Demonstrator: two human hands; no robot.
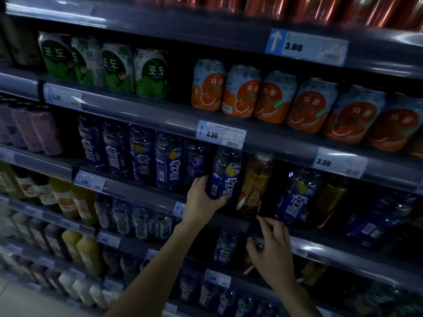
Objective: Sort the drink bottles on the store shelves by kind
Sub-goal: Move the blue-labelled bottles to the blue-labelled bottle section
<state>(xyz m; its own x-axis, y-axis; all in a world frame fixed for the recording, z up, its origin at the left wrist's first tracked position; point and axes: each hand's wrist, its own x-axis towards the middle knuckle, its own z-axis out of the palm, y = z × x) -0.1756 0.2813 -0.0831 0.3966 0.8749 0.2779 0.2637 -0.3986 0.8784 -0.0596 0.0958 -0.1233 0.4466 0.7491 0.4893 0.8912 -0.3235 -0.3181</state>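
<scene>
In the head view, the left hand (pixel 203 197) is curled round the lower part of a blue bottle (pixel 225 175), and the bottle is gripped firmly. This bottle is placed at the front of the middle shelf (pixel 142 191), at the right end of a row of blue bottles (pixel 142 154) of the same kind. Just beside it on the right, an amber tea bottle (pixel 255 179) is seen, leaned a little to one side. Further right, a second blue bottle (pixel 295 197) is stood, with a dark amber bottle (pixel 329 197) near it. The right hand (pixel 272 250) is held below the amber tea bottle with its fingers loosely spread; its fingertips are brought up to the front rail of the middle shelf, and nothing is seen to be gripped by it. On the shelf above, green cans (pixel 151 72) are lined up at the left and orange cans (pixel 242 90) at the right, well apart. A price tag (pixel 222 135) marked 3.30 is fixed on the rail under the orange cans. Yellow juice bottles (pixel 68 197) are kept at the lower left.
</scene>
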